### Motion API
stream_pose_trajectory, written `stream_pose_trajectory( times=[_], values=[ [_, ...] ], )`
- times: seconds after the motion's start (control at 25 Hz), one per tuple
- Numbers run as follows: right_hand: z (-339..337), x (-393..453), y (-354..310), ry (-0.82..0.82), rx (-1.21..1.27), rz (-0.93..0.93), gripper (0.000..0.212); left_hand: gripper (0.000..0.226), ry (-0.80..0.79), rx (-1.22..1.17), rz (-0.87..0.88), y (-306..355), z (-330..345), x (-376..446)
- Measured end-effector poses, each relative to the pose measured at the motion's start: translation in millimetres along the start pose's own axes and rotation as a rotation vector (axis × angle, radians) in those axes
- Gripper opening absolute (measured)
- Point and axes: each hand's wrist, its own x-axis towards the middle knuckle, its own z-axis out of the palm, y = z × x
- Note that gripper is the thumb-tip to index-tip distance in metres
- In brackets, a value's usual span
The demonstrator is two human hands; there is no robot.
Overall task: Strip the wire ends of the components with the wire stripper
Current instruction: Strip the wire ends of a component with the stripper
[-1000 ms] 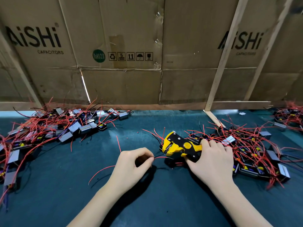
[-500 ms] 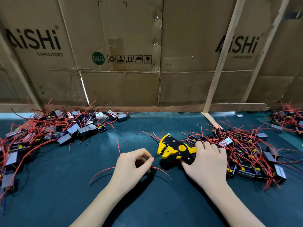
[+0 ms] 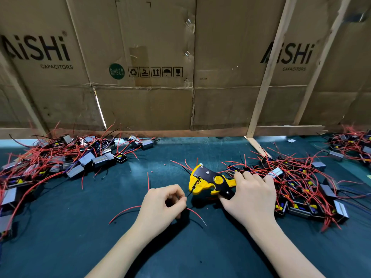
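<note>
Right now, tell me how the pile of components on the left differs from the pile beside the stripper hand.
The left pile lies far from both hands; the right pile touches the right hand holding the wire stripper. The left pile reaches the cardboard wall; the right pile sits nearer. Both are grey blocks tangled in red wires.

A dark green surface carries heaps of components with red wires: one pile at nine o'clock, another at three, a smaller heap at two.
</note>
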Motion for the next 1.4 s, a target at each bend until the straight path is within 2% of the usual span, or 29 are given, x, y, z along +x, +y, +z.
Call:
stream_pose_trajectory(
  times=[0.24, 0.4, 0.56, 0.72, 0.84, 1.04, 1.24, 1.4],
  values=[
    [-0.1, 3.7, 1.0, -0.015, 0.016, -0.006, 0.054, 0.021, -0.038, -0.011, 0.003, 0.6, -1.7, -1.1],
    [5.5, 3.8, 4.8, -0.017, -0.004, 0.019, 0.052, 0.015, -0.071, -0.118, 0.037, 1.7, -6.3, -2.2],
    [9.5, 2.2, 17.5, -0.055, -0.012, 0.107, 0.059, 0.027, -0.278, -0.166, 0.0, -2.4, -19.4, 0.6],
    [10.1, 0.7, 20.5, -0.081, 0.023, 0.148, 0.057, 0.007, -0.392, -0.189, 0.02, -8.6, -33.2, 3.3],
    [7.9, 0.0, 19.8, -0.09, 0.025, 0.136, 0.057, 0.014, -0.321, -0.282, -0.056, -8.0, -30.6, 1.9],
    [3.7, -4.1, 3.5, -0.08, 0.031, 0.09, 0.057, 0.028, 0.054, -0.255, -0.129, -0.8, -7.4, -0.1],
    [3.2, -6.9, -4.6, -0.119, 0.037, 0.071, 0.055, 0.018, 0.041, -0.205, -0.102, 4.9, -4.0, -1.6],
    [4.2, -6.4, -4.1, -0.15, 0.032, 0.112, 0.055, 0.023, 0.187, -0.114, -0.138, 4.3, -1.1, -1.9]
  ],
)
